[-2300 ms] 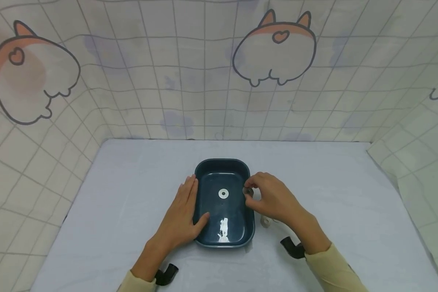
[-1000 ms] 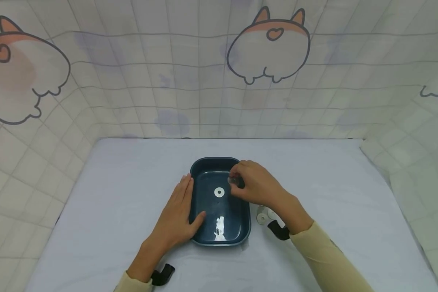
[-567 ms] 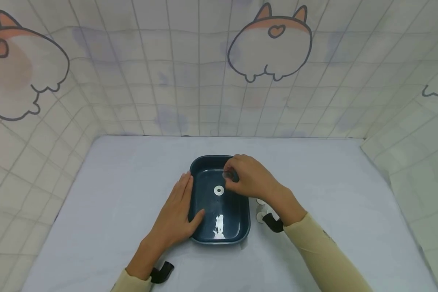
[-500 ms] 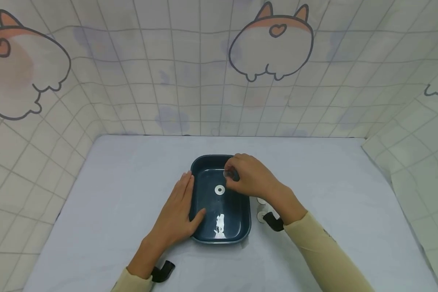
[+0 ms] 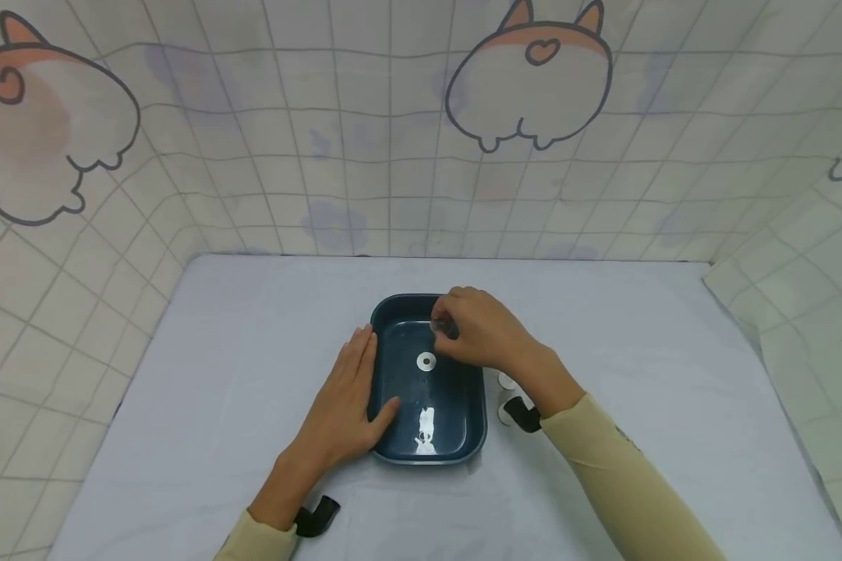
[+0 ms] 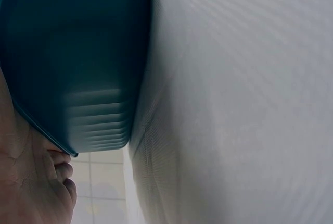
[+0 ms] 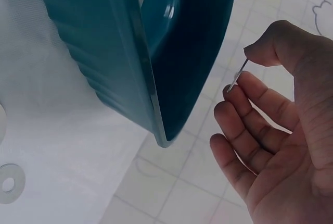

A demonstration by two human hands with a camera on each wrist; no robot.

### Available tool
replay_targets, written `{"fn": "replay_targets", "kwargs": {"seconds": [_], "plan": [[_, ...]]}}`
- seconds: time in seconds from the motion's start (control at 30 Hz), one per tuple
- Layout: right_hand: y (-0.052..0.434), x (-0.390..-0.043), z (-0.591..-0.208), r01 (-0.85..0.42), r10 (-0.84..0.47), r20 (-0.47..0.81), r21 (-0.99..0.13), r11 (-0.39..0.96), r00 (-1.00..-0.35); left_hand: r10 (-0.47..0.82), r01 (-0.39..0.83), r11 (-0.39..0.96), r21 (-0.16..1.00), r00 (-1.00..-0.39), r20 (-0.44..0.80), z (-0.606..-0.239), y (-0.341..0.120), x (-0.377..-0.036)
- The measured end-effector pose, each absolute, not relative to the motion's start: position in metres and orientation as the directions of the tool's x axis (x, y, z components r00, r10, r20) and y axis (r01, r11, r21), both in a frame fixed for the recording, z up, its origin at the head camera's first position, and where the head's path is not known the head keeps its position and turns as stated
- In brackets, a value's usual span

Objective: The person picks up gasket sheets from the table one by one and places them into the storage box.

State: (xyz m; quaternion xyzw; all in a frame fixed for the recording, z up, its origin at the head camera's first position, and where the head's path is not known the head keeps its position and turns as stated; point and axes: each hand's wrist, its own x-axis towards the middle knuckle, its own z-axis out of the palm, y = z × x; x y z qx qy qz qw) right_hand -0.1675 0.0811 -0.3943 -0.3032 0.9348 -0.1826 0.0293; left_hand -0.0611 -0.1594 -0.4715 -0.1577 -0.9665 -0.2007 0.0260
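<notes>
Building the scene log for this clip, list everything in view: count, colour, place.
tray: 1, dark teal, mid-table, on the cloth.
washer in tray: 1, silver, flat on the tray floor.
pinched washer: 1, thin, silver, over the tray's far end.
loose washers: at least 2, pale, on the cloth right of the tray, partly hidden by the wrist.
table cloth: 1, pale lilac-white.
backdrop: tiled print with cartoon animals.
left hand: flat against the tray's left side.
right hand: pinches the washer.

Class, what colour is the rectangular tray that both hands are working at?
The tray is dark teal blue, plain with no pattern; the head view shows it best.
</notes>
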Motion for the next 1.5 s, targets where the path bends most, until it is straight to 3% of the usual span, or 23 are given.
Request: {"fn": "replay_targets", "kwargs": {"seconds": [0.47,0.93,1.5], "plan": [[0.084,-0.169,-0.398,-0.549,-0.571,0.047,-0.352,0.758,-0.819,0.286,0.306,0.874,0.377,-0.952,0.110,-0.472,-0.158,-0.061],[0.117,-0.151,-0.412,-0.412,-0.467,-0.001,-0.469,0.781,-0.884,0.279,0.294,0.878,0.377,-0.956,0.095,-0.473,-0.159,-0.059],[0.145,-0.128,-0.426,-0.298,-0.356,-0.005,-0.537,0.789,-0.934,0.276,0.293,0.875,0.385,-0.956,0.100,-0.474,-0.158,-0.059]]}}
